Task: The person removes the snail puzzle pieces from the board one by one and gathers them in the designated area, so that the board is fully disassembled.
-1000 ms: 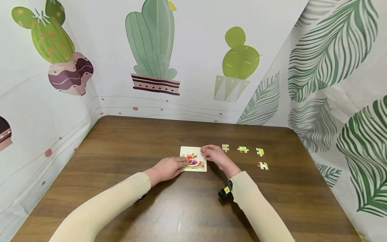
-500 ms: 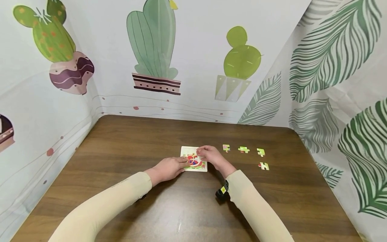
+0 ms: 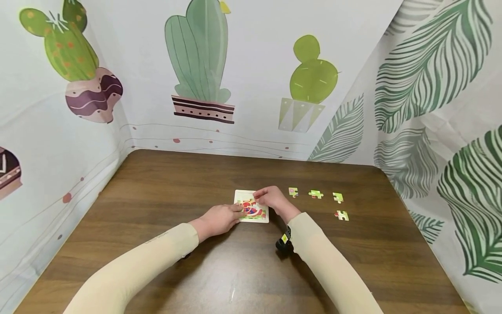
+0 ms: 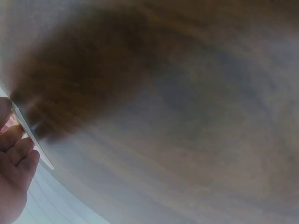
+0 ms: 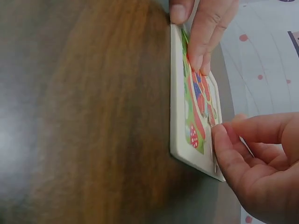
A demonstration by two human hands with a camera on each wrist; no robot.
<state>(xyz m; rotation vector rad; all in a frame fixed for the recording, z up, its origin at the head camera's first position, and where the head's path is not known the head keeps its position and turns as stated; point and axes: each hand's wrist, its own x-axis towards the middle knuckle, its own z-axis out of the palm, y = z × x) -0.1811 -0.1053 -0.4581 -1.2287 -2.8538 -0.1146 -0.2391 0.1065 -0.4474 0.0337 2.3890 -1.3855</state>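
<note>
A small white-framed jigsaw puzzle board [image 3: 263,218] lies mid-table, with its red, blue and green picture partly filled in. My left hand [image 3: 219,218] rests on the board's left side; in the right wrist view its extended fingers [image 5: 204,42] press the picture and the thumb sits at the frame's edge. Over the upper right of the board, my right hand [image 3: 273,200] pinches a puzzle piece [image 5: 211,119] between thumb and index finger, down against the picture. The fingertips hide most of that piece. The left wrist view shows only the left fingers [image 4: 18,154] at the board's edge.
Several loose puzzle pieces lie right of the board: a green one with a pink spot [image 3: 293,192], a green one [image 3: 315,194], a corner-like one [image 3: 337,197] and a pale one [image 3: 342,215]. The brown wooden table [image 3: 176,174] meets a patterned wall cloth [image 3: 255,87].
My right hand has moved left from the board's right edge to over the picture's upper right, its wrist shifting left too. The left hand stays on the board; the loose pieces have not moved.
</note>
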